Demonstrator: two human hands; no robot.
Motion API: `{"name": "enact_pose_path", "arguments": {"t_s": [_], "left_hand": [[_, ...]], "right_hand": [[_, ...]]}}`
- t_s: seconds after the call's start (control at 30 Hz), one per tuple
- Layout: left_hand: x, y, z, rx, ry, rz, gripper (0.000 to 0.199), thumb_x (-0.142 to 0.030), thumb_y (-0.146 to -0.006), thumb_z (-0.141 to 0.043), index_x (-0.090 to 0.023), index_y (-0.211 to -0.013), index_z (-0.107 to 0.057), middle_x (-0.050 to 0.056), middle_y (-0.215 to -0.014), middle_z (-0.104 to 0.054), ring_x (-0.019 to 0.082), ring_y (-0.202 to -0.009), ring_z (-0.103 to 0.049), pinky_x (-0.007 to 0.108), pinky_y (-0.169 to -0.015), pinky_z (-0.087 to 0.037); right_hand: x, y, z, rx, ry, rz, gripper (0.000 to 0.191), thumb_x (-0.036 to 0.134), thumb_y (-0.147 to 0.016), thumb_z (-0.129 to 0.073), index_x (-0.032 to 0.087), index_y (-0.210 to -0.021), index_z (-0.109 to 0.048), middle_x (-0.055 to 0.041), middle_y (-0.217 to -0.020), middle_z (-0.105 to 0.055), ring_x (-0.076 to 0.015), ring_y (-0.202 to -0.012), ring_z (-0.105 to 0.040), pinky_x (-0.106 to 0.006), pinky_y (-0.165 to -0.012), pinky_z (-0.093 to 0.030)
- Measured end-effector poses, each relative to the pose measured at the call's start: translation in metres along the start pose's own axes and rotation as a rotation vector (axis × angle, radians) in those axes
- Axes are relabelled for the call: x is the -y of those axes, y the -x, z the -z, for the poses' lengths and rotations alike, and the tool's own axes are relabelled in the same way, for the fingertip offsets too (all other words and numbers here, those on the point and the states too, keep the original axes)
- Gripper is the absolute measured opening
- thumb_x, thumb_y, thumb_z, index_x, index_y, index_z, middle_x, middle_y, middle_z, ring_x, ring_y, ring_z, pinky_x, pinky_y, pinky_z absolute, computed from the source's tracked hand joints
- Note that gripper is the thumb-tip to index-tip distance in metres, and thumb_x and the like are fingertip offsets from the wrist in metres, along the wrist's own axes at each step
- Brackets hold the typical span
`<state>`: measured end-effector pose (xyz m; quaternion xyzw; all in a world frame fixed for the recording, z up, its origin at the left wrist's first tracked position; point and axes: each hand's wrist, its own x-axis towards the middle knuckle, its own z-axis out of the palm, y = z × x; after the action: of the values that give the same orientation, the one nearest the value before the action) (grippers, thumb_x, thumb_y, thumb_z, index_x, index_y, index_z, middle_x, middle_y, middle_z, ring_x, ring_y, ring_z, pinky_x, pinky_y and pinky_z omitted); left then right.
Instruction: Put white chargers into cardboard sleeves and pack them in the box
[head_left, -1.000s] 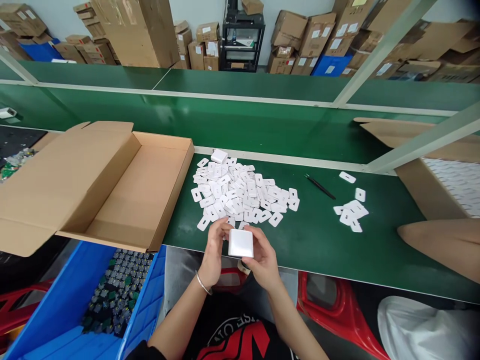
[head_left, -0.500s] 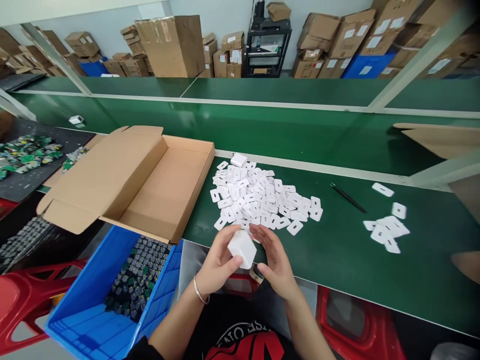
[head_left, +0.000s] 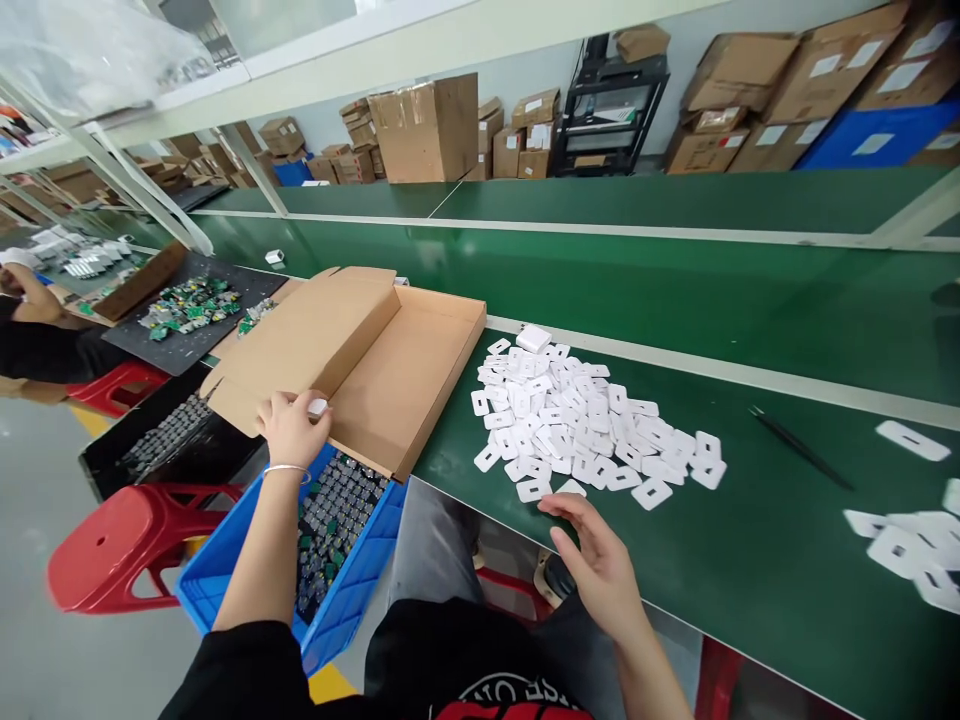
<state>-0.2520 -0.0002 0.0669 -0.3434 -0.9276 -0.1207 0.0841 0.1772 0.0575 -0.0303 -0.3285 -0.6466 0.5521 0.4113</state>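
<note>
My left hand (head_left: 292, 432) is closed round a small white piece (head_left: 317, 408), mostly hidden by the fingers, over the front left corner of the open cardboard box (head_left: 390, 375). My right hand (head_left: 600, 560) has its fingers apart and holds nothing, at the table's front edge. Just beyond it lies a heap of flat white plates with slots (head_left: 555, 415), with a thicker white block (head_left: 533, 338) at its back. Below the box, a blue crate (head_left: 367, 560) holds many small dark and green parts.
Black tweezers (head_left: 799, 447) lie right of the heap, and more white plates (head_left: 904, 548) lie further right. A black mat (head_left: 259, 287) with green circuit boards is at the left. A red stool (head_left: 105, 545) stands below. Another person's arm (head_left: 34, 300) shows at far left.
My left hand has moved left, away from my right hand, carrying the white piece to the box. My right hand stays near the heap. The view has turned left.
</note>
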Motion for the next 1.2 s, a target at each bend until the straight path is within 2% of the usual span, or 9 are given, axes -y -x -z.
{"name": "enact_pose_path", "arguments": {"t_s": [0.1, 0.27, 0.43, 0.6, 0.7, 1.03, 1.2], "left_hand": [[0.010, -0.007, -0.005, 0.063, 0.044, 0.079, 0.031, -0.043, -0.084, -0.059, -0.026, -0.105, -0.075, 0.015, -0.127, -0.047, 0.042, -0.131, -0.039, 0.056, -0.112, -0.032], [0.013, -0.008, -0.010, 0.066, 0.062, 0.160, 0.034, -0.039, -0.083, -0.056, -0.026, -0.110, -0.071, 0.015, -0.147, -0.033, 0.040, -0.148, -0.024, 0.058, -0.120, -0.024], [0.013, -0.016, -0.007, 0.159, 0.039, 0.185, 0.033, -0.036, -0.078, -0.059, -0.026, -0.107, -0.070, 0.017, -0.142, -0.038, 0.042, -0.143, -0.033, 0.063, -0.116, -0.029], [0.010, -0.028, 0.000, 0.219, 0.000, 0.187, 0.033, -0.038, -0.073, -0.063, -0.025, -0.102, -0.070, 0.019, -0.140, -0.040, 0.046, -0.139, -0.034, 0.067, -0.107, -0.035], [0.007, -0.027, 0.000, 0.213, -0.007, 0.186, 0.034, -0.037, -0.071, -0.064, -0.025, -0.102, -0.070, 0.019, -0.142, -0.040, 0.048, -0.138, -0.035, 0.068, -0.106, -0.037], [0.013, -0.024, -0.004, 0.156, 0.008, 0.184, 0.029, -0.039, -0.079, -0.061, -0.020, -0.098, -0.070, 0.023, -0.144, -0.041, 0.048, -0.142, -0.035, 0.072, -0.108, -0.035], [0.009, -0.018, -0.002, 0.076, 0.066, 0.178, 0.040, -0.048, -0.089, -0.055, -0.017, -0.110, -0.068, 0.026, -0.151, -0.036, 0.049, -0.146, -0.033, 0.071, -0.112, -0.032]], "right_hand": [[0.001, 0.001, 0.000, -0.010, 0.015, -0.001, 0.021, 0.033, -0.101, -0.059, 0.029, -0.119, -0.069, -0.0082, -0.111, -0.069, -0.0239, -0.105, -0.066, -0.038, -0.092, -0.058], [0.001, 0.001, 0.001, -0.006, 0.055, 0.000, 0.021, 0.033, -0.101, -0.058, 0.028, -0.117, -0.070, -0.0082, -0.105, -0.070, -0.0241, -0.099, -0.067, -0.037, -0.088, -0.058], [0.001, 0.000, 0.000, 0.004, 0.087, 0.011, 0.019, 0.031, -0.102, -0.057, 0.029, -0.116, -0.070, -0.0065, -0.100, -0.070, -0.0232, -0.095, -0.067, -0.037, -0.087, -0.056], [0.001, 0.001, 0.000, 0.006, 0.124, 0.010, 0.018, 0.031, -0.102, -0.057, 0.029, -0.114, -0.071, -0.0054, -0.099, -0.071, -0.0233, -0.095, -0.068, -0.036, -0.085, -0.054], [0.001, 0.002, -0.001, 0.020, 0.148, 0.011, 0.019, 0.031, -0.102, -0.056, 0.029, -0.113, -0.070, -0.0057, -0.099, -0.072, -0.0238, -0.094, -0.068, -0.036, -0.085, -0.054], [0.005, 0.000, -0.002, 0.030, 0.191, 0.027, 0.019, 0.032, -0.103, -0.055, 0.027, -0.111, -0.071, -0.0064, -0.098, -0.072, -0.0236, -0.093, -0.070, -0.035, -0.082, -0.055], [0.000, 0.000, -0.005, 0.030, 0.171, 0.063, 0.017, 0.029, -0.103, -0.056, 0.027, -0.110, -0.071, -0.0055, -0.097, -0.072, -0.0214, -0.091, -0.070, -0.033, -0.081, -0.055]]}}
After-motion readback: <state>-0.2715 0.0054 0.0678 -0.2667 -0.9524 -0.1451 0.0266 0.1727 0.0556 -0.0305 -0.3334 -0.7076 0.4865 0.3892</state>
